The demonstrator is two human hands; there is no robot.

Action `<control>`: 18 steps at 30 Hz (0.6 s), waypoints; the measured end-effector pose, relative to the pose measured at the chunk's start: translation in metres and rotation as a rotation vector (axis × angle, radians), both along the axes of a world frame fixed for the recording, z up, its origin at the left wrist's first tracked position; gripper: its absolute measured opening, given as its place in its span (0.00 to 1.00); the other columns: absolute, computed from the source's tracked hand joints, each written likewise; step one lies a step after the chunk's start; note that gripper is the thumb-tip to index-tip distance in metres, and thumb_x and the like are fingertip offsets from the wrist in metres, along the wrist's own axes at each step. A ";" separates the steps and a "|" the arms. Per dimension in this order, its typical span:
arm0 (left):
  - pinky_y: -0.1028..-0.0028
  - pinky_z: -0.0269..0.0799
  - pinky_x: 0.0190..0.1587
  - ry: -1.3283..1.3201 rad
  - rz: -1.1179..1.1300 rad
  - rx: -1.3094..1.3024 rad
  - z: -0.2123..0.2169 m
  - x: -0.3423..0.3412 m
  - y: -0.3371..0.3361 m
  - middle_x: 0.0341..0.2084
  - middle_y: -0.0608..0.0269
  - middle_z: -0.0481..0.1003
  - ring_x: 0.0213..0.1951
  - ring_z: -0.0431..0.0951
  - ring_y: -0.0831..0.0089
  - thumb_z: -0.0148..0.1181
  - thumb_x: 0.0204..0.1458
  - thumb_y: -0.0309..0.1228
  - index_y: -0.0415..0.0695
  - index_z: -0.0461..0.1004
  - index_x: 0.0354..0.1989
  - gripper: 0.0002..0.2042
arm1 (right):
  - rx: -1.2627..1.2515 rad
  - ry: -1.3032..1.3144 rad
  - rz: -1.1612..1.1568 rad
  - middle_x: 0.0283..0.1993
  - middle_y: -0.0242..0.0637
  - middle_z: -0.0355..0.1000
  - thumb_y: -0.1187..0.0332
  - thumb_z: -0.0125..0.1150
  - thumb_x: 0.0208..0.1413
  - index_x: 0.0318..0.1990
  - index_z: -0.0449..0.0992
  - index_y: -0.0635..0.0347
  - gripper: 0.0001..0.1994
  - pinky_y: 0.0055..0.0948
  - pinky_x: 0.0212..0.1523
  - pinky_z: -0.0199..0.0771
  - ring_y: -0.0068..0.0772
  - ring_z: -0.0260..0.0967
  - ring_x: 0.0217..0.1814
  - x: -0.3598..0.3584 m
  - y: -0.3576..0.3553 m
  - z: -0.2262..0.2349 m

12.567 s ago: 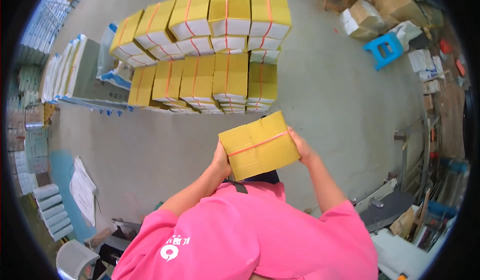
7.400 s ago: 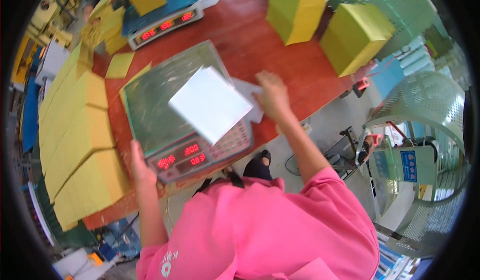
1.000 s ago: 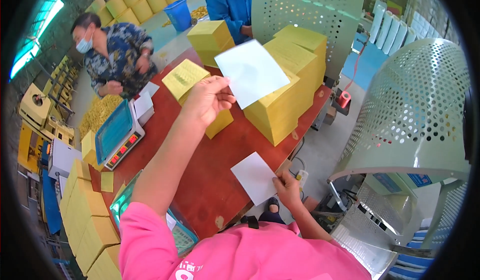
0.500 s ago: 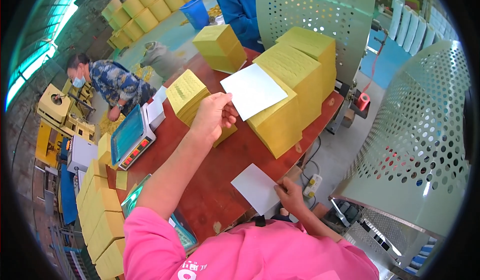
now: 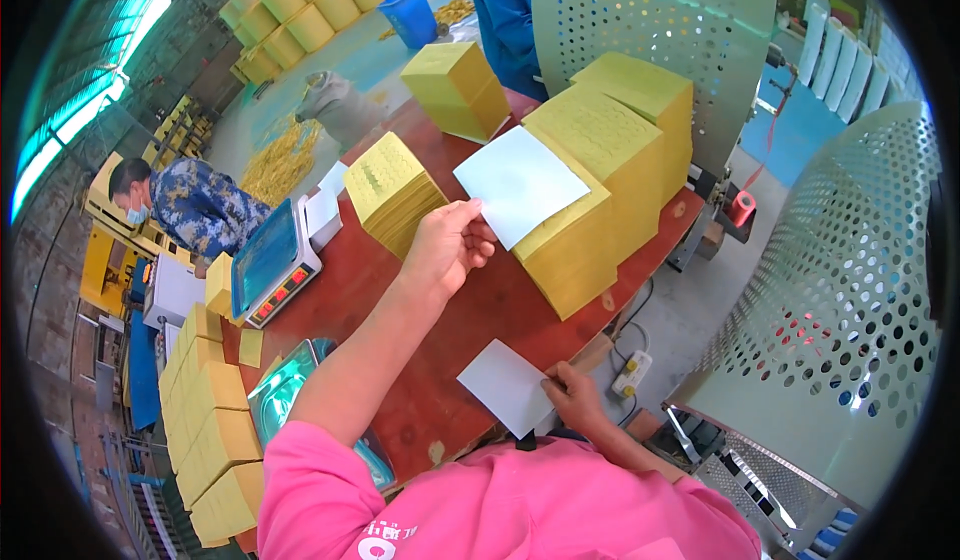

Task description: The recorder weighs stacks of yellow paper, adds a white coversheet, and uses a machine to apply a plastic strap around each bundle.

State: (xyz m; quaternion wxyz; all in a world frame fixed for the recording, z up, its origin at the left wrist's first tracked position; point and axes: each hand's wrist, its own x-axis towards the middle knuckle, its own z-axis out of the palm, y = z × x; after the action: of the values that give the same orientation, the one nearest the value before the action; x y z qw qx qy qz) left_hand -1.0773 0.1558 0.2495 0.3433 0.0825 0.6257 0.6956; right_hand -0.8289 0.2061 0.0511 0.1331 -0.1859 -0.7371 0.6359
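Between thumb and fingers my left hand (image 5: 455,245) pinches the near corner of a white sheet (image 5: 520,185). That sheet overlaps the top of the nearest yellow paper stack (image 5: 575,250). Closer to my body, my right hand (image 5: 575,395) grips the right corner of a second white sheet (image 5: 505,387), held over the front edge of the red table (image 5: 440,360). Just beyond my left hand stands a smaller yellow paper stack (image 5: 395,190). Taller yellow stacks (image 5: 610,160) reach back behind the nearest one.
A scale (image 5: 275,265) sits at the table's left, near yellow blocks (image 5: 215,420). Perforated metal panels (image 5: 830,290) rise on the right, beside a power strip (image 5: 632,373). A masked co-worker (image 5: 205,200) bends at left; another person's blue sleeve (image 5: 505,20) shows at the back.
The view has shifted, so the table and stacks appear slightly farther right. Both hands keep their sheets in nearly the same places. The co-worker at left bends lower.
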 end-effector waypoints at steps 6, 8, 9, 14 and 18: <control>0.78 0.65 0.20 -0.112 0.103 0.137 0.009 -0.005 0.005 0.20 0.63 0.73 0.20 0.72 0.73 0.55 0.59 0.34 0.45 0.71 0.28 0.09 | 0.025 -0.031 0.031 0.26 0.42 0.71 0.72 0.61 0.54 0.36 0.73 0.64 0.06 0.30 0.29 0.69 0.31 0.69 0.26 0.000 0.003 0.000; 0.78 0.65 0.20 -0.135 0.111 0.138 0.011 0.000 0.010 0.20 0.64 0.73 0.20 0.72 0.74 0.55 0.59 0.34 0.45 0.71 0.28 0.09 | 0.021 -0.033 0.034 0.26 0.43 0.72 0.72 0.61 0.54 0.36 0.73 0.64 0.06 0.30 0.30 0.70 0.32 0.70 0.26 0.000 0.003 -0.001; 0.78 0.65 0.20 -0.135 0.109 0.138 0.010 0.001 0.011 0.20 0.64 0.73 0.20 0.72 0.74 0.55 0.59 0.34 0.45 0.71 0.28 0.09 | 0.023 0.002 0.028 0.26 0.41 0.71 0.72 0.61 0.54 0.36 0.73 0.63 0.06 0.30 0.29 0.69 0.30 0.69 0.26 0.000 0.003 -0.002; 0.79 0.64 0.17 0.119 0.070 -0.016 0.008 0.008 0.010 0.19 0.63 0.73 0.18 0.72 0.75 0.54 0.60 0.34 0.44 0.70 0.28 0.10 | 0.013 0.000 0.056 0.28 0.46 0.73 0.73 0.60 0.54 0.37 0.72 0.64 0.06 0.33 0.31 0.71 0.39 0.74 0.30 0.000 0.005 0.001; 0.80 0.64 0.15 0.152 0.062 -0.034 0.007 0.010 0.010 0.18 0.63 0.73 0.16 0.71 0.76 0.54 0.60 0.34 0.44 0.70 0.27 0.11 | 0.024 0.001 0.072 0.28 0.47 0.73 0.73 0.60 0.54 0.36 0.72 0.64 0.05 0.34 0.31 0.71 0.42 0.73 0.30 0.000 0.006 -0.003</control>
State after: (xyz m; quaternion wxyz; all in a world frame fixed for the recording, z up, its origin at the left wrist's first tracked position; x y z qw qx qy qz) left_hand -1.0675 0.1660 0.2567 0.2744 0.1095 0.6640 0.6869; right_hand -0.8287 0.2123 0.0479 0.1129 -0.1575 -0.7508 0.6315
